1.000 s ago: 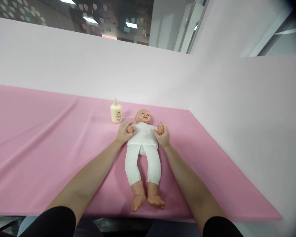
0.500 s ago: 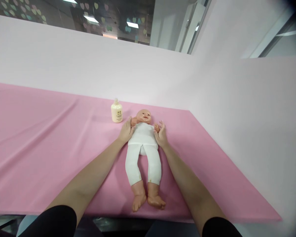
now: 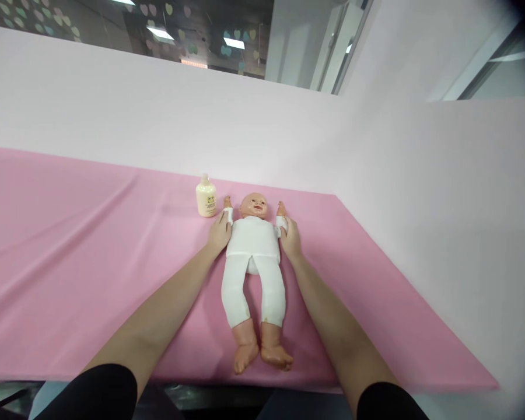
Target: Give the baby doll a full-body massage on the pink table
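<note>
A plastic baby doll in white clothes (image 3: 251,251) lies face-up on the pink cloth-covered table (image 3: 70,245). The left hand (image 3: 219,232) and right hand (image 3: 291,239) each clasp one of its raised arms beside the head. A small cream lotion bottle (image 3: 205,198) stands just beyond the left hand.

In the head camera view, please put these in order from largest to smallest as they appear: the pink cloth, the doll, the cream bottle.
1. pink cloth, by far the largest.
2. doll.
3. cream bottle, smallest; it stands farther from the camera, which shrinks it somewhat.
</note>
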The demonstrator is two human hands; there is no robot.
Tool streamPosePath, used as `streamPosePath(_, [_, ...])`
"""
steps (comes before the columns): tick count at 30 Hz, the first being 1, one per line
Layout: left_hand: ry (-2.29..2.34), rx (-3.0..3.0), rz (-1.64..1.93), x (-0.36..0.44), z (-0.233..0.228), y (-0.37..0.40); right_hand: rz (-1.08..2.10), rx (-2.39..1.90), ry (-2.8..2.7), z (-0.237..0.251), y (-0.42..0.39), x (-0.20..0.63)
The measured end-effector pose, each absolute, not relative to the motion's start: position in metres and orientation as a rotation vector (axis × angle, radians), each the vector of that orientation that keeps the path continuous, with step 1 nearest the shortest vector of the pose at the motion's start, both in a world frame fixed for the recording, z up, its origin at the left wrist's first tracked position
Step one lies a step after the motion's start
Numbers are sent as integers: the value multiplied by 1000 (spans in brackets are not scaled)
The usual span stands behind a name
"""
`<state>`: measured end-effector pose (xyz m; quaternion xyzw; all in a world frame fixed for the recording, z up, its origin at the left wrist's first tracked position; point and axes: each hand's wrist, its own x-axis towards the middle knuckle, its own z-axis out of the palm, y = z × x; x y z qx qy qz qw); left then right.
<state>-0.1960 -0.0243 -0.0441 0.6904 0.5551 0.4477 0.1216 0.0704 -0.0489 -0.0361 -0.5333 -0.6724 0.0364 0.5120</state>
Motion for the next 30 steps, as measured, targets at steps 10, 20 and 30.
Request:
streamPosePath(10, [1750,2034,1159,-198,-39,-25,65,-1408,-1657,-50,-36,73])
streamPosePath(20, [1828,1996,1059,-199,-37,-24,137,-1382,-1644,-50,-37,78])
streamPosePath(30, [1370,1805,1574,-194,-32,-32,267,-1234,-1419,-40,-47,66])
